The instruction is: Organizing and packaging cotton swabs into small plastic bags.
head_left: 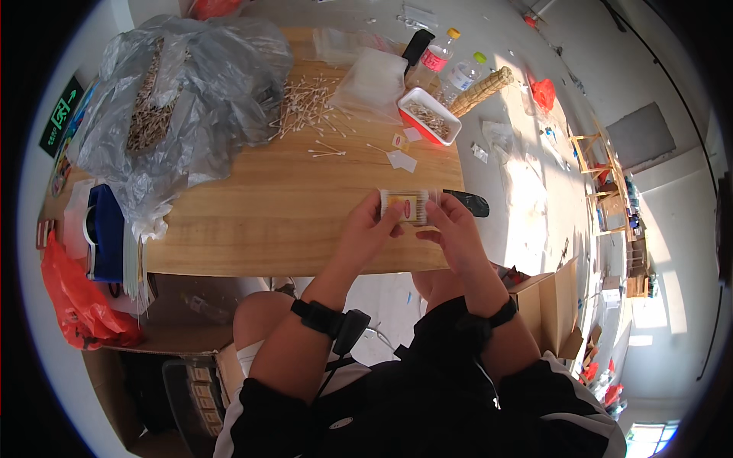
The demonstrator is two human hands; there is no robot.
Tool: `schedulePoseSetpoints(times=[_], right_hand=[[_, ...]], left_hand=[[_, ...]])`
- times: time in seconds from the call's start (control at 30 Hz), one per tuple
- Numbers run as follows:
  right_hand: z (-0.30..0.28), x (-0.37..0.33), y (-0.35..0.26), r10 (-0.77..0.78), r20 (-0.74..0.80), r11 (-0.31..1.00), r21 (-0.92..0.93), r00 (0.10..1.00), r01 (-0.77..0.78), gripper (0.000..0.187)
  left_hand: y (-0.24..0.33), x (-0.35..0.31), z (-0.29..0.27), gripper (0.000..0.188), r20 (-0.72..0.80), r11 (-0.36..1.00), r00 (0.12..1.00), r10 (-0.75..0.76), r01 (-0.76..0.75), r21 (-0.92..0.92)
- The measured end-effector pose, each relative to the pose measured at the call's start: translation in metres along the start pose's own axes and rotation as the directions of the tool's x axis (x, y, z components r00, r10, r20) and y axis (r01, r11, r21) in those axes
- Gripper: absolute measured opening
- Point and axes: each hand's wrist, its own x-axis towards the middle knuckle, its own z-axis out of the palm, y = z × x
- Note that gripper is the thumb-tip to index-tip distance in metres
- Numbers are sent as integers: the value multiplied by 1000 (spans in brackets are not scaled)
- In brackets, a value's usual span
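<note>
A small clear packet of cotton swabs with a yellow and red label lies between my two hands above the table's near edge. My left hand is closed on its left end, thumb across the label. At the right end, my right hand pinches the clear plastic edge between thumb and fingers. Farther off on the table lie a few loose cotton swabs, white cards and a small yellow card. Behind them is a pile of cotton swabs.
A big grey plastic bag full of swabs covers the table's left. A red-and-white tray, clear bags and two bottles stand at the back right. A blue tape dispenser sits left; a black object lies beside my right hand.
</note>
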Motion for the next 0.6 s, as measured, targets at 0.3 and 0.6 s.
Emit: schedulePoseSetpoints(times=[0.3, 0.6], right_hand=[[1, 4, 7, -27, 22, 1000, 15, 999, 27, 35], [2, 4, 17, -225, 75, 963, -131, 971, 233, 43]], left_hand=[[3, 2, -4, 32, 41, 965, 994, -103, 110, -240], [4, 3, -6, 26, 22, 985, 996, -86, 89, -146]])
